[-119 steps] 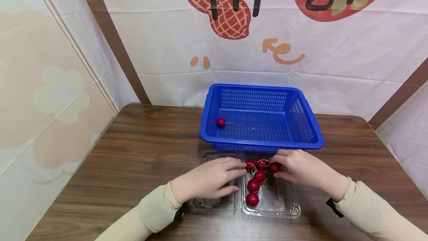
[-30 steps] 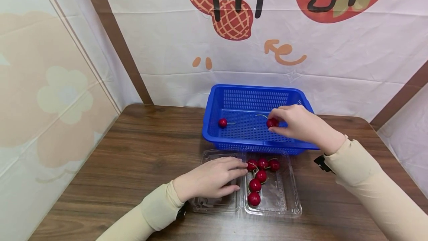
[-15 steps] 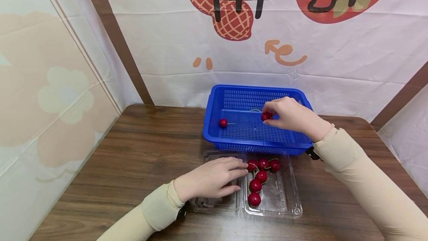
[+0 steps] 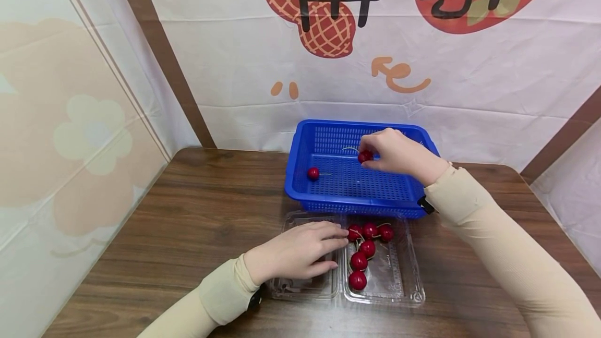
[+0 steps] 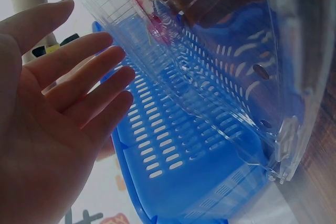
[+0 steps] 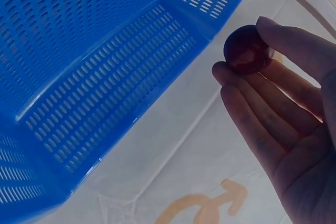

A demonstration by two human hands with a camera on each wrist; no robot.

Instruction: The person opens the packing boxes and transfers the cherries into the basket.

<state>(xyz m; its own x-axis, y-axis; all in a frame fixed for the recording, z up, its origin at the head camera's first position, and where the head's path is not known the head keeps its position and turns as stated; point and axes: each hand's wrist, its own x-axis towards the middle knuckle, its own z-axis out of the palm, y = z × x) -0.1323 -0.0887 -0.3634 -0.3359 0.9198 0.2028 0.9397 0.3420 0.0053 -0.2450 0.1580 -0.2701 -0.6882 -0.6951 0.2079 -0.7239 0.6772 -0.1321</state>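
Note:
A dark red cherry with a thin green stem is pinched between the thumb and fingers of my right hand, held over the blue basket. Inside that basket, near its left side, lies another cherry. My left hand has its fingers extended and lies over the left half of a clear plastic clamshell box. Its fingertips reach the hinge side of the right half, close to a cherry. Several cherries form a bent line in that right half.
The brown wooden table carries the box at the front and the basket behind it. A white printed cloth hangs directly behind the table, and another pale sheet borders the left side.
Four seconds ago my right hand was at the box's cherries. It has since carried a cherry up over the basket, lately drifting left and farther back. My left hand stays in place.

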